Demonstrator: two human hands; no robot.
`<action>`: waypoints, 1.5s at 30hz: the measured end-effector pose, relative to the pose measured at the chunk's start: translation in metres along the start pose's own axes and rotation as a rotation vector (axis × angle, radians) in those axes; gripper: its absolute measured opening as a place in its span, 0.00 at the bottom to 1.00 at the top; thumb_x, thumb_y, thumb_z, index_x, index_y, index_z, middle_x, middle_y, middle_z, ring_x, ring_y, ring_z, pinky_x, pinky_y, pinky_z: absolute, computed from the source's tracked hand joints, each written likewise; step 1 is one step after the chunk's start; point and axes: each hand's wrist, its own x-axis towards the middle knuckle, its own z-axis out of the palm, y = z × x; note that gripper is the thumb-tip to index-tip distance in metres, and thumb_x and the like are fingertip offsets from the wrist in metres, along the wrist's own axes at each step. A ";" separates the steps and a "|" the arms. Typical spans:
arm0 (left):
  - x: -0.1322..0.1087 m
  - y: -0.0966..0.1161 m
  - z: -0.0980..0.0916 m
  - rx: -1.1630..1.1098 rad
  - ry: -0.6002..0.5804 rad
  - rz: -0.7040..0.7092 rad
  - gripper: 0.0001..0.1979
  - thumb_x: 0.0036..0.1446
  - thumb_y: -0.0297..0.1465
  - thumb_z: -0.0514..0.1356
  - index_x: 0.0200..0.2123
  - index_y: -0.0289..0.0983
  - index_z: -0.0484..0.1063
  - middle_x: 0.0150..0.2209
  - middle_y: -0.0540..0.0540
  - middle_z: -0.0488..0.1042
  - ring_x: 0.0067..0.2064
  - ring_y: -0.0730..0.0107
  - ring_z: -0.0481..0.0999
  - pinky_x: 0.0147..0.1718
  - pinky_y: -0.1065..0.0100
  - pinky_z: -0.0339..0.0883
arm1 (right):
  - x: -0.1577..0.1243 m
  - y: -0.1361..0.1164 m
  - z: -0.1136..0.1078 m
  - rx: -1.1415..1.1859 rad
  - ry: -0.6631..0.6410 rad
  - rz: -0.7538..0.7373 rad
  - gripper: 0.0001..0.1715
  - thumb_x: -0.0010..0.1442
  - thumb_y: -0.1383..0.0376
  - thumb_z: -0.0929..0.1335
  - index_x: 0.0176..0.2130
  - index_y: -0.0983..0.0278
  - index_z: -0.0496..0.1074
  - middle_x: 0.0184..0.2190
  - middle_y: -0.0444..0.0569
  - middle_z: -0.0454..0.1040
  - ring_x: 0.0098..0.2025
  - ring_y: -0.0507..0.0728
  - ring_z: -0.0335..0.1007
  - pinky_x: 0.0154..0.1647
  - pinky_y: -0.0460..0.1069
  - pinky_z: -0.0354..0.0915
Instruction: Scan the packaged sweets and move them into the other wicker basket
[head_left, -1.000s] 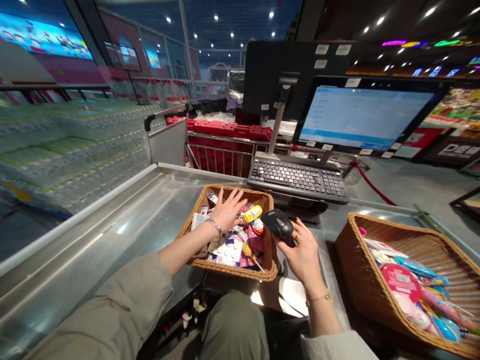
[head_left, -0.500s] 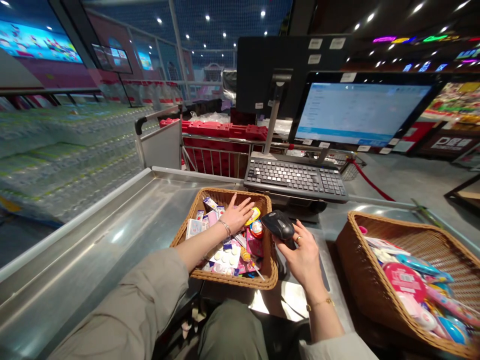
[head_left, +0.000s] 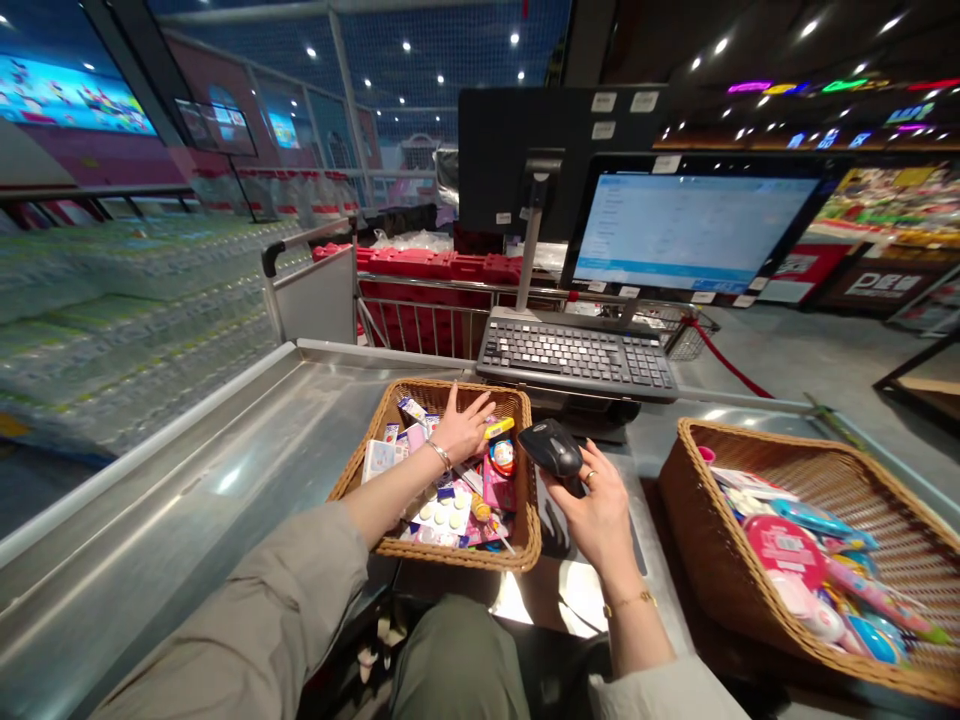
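My left hand (head_left: 463,430) is palm down inside a wicker basket (head_left: 457,558), its fingers spread over packets of sweets and small toys. Beside its fingertips a small yellow item (head_left: 499,428) stands tilted, nearly edge-on; the hand seems to touch it, and the thumb is hard to see. Below that lies a round red-and-white toy (head_left: 501,457). A blister sheet of white round pieces (head_left: 444,512) is under the wrist. My right hand (head_left: 600,505) is closed around a black barcode scanner (head_left: 551,447), held just off the basket's right rim with its head pointing left.
A second wicker basket (head_left: 697,540) with toys and a round pink-red pack (head_left: 785,552) stands at the right. Behind are a keyboard (head_left: 577,348) and a lit monitor (head_left: 690,230). The steel counter (head_left: 247,460) has a raised left edge. A trolley (head_left: 420,320) stands beyond.
The yellow item has turned from showing its face to nearly edge-on beside my left fingers. The scanner stays in my right hand. The whole view has shifted slightly.
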 end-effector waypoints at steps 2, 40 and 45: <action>-0.004 0.000 -0.007 -0.015 -0.014 -0.033 0.09 0.63 0.32 0.57 0.42 0.42 0.77 0.63 0.43 0.67 0.69 0.51 0.56 0.60 0.26 0.22 | -0.001 0.000 -0.001 0.002 -0.004 0.004 0.18 0.53 0.53 0.70 0.40 0.59 0.79 0.48 0.53 0.77 0.62 0.67 0.63 0.62 0.66 0.57; -0.071 0.006 -0.087 -0.117 0.082 -0.236 0.14 0.61 0.30 0.57 0.49 0.44 0.75 0.65 0.44 0.64 0.70 0.50 0.53 0.61 0.27 0.39 | -0.012 -0.013 -0.022 0.049 0.019 -0.081 0.18 0.54 0.53 0.70 0.42 0.59 0.78 0.50 0.53 0.76 0.63 0.67 0.62 0.62 0.66 0.56; -0.057 0.012 -0.098 -0.145 0.157 -0.247 0.15 0.62 0.30 0.56 0.51 0.44 0.74 0.65 0.45 0.63 0.70 0.49 0.51 0.61 0.27 0.40 | -0.014 -0.017 -0.028 0.059 0.013 -0.109 0.16 0.55 0.54 0.70 0.41 0.58 0.77 0.51 0.52 0.76 0.63 0.67 0.61 0.62 0.67 0.57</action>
